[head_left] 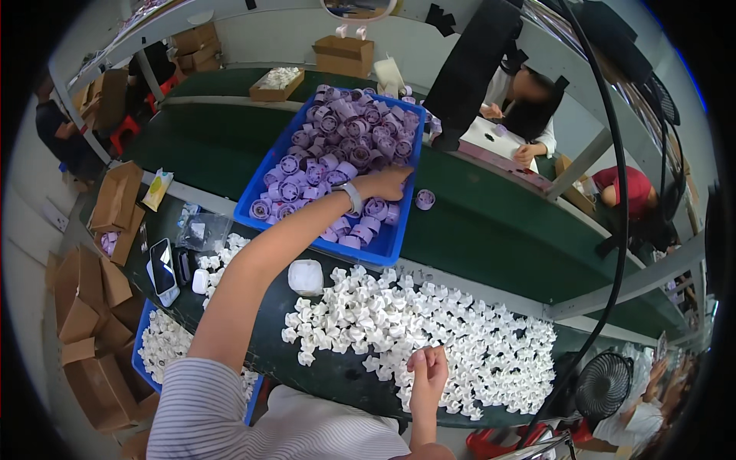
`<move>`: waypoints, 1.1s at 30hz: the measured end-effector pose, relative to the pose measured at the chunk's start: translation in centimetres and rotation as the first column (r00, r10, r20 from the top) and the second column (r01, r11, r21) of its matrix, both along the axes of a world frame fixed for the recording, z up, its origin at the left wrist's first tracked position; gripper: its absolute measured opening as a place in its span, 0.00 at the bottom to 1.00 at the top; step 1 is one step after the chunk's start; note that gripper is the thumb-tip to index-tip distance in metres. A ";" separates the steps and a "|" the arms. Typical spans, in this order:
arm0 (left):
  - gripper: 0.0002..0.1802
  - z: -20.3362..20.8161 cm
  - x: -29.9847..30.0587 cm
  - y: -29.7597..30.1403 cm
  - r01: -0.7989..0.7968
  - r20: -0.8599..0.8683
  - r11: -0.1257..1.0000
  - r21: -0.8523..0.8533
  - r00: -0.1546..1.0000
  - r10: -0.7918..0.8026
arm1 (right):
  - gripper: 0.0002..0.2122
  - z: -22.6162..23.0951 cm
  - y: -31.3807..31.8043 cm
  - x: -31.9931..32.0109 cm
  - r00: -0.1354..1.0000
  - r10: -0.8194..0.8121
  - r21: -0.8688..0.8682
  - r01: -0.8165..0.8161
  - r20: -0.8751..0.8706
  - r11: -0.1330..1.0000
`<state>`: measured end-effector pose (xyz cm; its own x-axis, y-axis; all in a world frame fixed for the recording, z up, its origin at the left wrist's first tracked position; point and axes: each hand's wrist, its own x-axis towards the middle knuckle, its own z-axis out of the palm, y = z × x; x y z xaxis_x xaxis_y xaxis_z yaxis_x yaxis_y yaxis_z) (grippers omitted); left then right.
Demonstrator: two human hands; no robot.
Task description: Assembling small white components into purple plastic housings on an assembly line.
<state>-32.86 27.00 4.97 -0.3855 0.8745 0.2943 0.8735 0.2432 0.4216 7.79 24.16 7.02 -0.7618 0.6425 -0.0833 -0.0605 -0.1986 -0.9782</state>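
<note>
Head view: reaches over the far edge of the worktop (pixel 268 349) into the blue bin (pixel 383 255) with the left hand (pixel 386 184), nearer the purple rings (pixel 349 126), mostly leftward with jumbled axes. Holds right hand (pixel 428 377), with fingers (pixel 438 361) curled, above white pieces (pixel 491 337); cannot tell either grip.

Fairly bright, even indoor light falls on the dark green tabletop (pixel 268 337), its source hard to tell. Toward the right edge, small knobbly white pieces (pixel 468 349) come close to washing out. Near the left edge, a rectangular dark-screened smartphone (pixel 162 266) and a clear crinkled plastic bag (pixel 204 232) catch glare. Fisheye distortion bows straight lines; black vignetting fills the frame's corners. Beyond the right edge, a person in a white top (pixel 632 425) looks soft.
</note>
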 end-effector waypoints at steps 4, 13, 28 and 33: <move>0.32 -2.0 -0.8 -0.5 0.028 0.027 0.995 0.093 0.999 -0.031 | 0.16 -0.3 -0.1 0.4 0.997 0.056 0.011 -0.057 0.053 0.998; 0.29 3.6 2.3 -3.4 -0.270 0.080 0.838 0.474 0.961 0.265 | 0.16 0.2 -0.2 0.0 0.996 0.087 -0.027 -0.086 0.015 0.996; 0.29 10.2 24.5 -18.9 -0.473 0.821 0.718 0.511 0.515 -0.245 | 0.06 2.2 -0.1 -1.0 0.981 0.193 -0.161 -0.188 0.012 0.969; 0.33 7.9 26.9 -18.9 -0.463 0.871 0.771 0.437 0.431 -0.235 | 0.05 3.6 -1.7 -1.4 0.992 0.096 -0.036 -0.093 0.077 0.995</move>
